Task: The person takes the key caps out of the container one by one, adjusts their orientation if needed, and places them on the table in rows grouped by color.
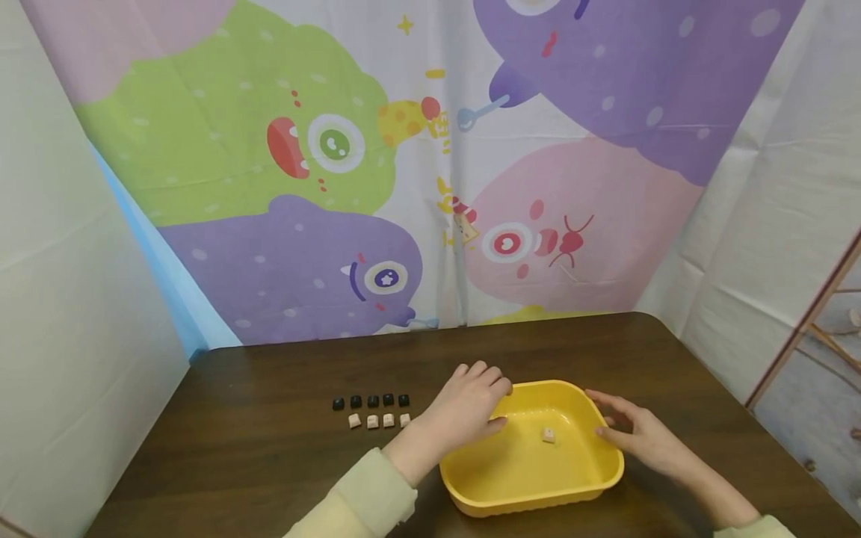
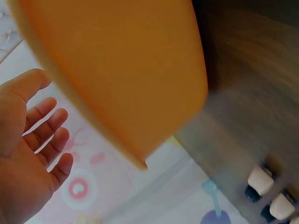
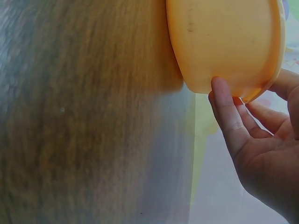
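A yellow plastic basin [image 1: 538, 499] stands on the dark wooden table, with one white keycap [image 1: 548, 435] on its floor. My right hand [image 1: 642, 439] holds the basin's right side, thumb over the rim and fingers against the outer wall [image 3: 219, 51]. Over the basin's left edge hovers my left hand [image 1: 466, 403], holding nothing. In the left wrist view its fingers [image 2: 51, 126] are spread and loosely bent beside the rim. Left of the basin lie a row of several black keycaps [image 1: 373, 401] and, nearer me, a row of white keycaps [image 1: 373, 421].
The dark wooden table [image 1: 269, 456] extends left of the keycaps and behind the basin. A cloth backdrop [image 1: 430, 284] with cartoon creatures hangs at the far edge, and pale cloth sheets [image 1: 74, 299] flank both sides.
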The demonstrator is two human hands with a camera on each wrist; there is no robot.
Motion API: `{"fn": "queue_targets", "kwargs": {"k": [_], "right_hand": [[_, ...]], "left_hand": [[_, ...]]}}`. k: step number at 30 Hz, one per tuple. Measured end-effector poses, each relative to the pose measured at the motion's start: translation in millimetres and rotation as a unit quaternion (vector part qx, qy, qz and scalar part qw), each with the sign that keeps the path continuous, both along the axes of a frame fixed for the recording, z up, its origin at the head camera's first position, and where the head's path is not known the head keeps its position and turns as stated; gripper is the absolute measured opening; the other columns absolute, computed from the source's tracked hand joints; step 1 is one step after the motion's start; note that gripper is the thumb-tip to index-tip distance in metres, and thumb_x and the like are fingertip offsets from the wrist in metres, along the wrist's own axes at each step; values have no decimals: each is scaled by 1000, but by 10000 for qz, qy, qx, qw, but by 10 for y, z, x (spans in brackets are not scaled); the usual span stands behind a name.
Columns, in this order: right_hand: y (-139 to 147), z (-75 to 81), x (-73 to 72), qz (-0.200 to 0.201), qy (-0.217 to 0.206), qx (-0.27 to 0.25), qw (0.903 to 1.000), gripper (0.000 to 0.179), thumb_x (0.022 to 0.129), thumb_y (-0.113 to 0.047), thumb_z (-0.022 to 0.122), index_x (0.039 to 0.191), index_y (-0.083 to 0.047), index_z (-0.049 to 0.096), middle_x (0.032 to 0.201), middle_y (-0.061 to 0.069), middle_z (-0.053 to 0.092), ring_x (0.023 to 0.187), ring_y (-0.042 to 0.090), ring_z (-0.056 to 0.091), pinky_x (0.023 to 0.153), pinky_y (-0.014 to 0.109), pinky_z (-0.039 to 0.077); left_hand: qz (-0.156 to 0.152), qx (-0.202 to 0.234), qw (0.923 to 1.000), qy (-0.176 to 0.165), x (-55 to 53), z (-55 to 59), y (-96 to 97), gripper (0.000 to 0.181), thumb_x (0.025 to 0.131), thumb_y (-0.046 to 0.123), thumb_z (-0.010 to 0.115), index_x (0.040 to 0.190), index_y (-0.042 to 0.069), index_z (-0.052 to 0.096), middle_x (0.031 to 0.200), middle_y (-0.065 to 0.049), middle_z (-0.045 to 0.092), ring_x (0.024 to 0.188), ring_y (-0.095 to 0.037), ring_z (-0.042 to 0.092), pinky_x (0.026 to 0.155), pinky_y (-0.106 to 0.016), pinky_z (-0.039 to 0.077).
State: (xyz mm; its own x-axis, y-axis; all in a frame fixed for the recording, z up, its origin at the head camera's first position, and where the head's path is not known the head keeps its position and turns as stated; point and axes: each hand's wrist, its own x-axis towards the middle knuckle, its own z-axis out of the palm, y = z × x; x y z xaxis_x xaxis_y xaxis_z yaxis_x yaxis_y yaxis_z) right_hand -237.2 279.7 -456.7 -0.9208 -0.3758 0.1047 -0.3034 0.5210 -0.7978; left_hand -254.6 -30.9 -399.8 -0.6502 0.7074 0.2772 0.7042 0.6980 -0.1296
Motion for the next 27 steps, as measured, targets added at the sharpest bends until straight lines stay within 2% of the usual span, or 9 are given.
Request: {"fn": "queue_targets", "kwargs": {"k": [3, 7, 14, 21, 27], "right_hand": [[-2, -5, -3, 19, -81, -41, 10000, 56, 91, -19, 61, 140, -1, 40, 140, 27, 42, 104, 14, 58, 77, 23, 50], [-2, -11, -5, 19, -66, -27, 10000, 56, 92, -19, 60, 140, -1, 40, 140, 26, 42, 104, 12, 58, 77, 22, 50], [-5, -13, -2, 23, -5, -15, 10000, 55, 91, -19, 61, 140, -2, 41, 140, 25, 43, 106, 19, 58, 79, 22, 49], [-5, -10, -1, 47, -20, 3, 10000, 55, 92, -19, 60, 140, -2, 40, 140, 26, 42, 108, 25, 57, 80, 21, 49], [-2, -15, -1, 32, 8, -37, 10000, 55, 91, -19, 61, 140, -2, 41, 139, 26, 43, 109, 30, 56, 80, 21, 49]], "left_hand": [[-85, -72, 9999, 27, -15, -37, 86, 36, 83, 44, 68, 111, 22, 60, 105, 8, 57, 95, -12, 47, 77, -26, 35], [-173, -202, 9996, 93, -39, -86, 200, 37, 83, 44, 68, 112, 23, 60, 106, 9, 56, 95, -11, 47, 76, -25, 34], [-313, -447, 9984, 125, -57, -150, 351, 37, 83, 45, 67, 113, 24, 59, 104, 10, 54, 94, -10, 44, 75, -24, 33], [-379, -589, 9975, -118, -90, -247, 438, 37, 87, 45, 63, 116, 25, 56, 109, 11, 54, 98, -8, 44, 82, -26, 36], [-496, -637, 9965, -197, -120, -299, 480, 39, 86, 43, 64, 119, 25, 55, 114, 11, 54, 102, -8, 44, 85, -25, 36]]}}
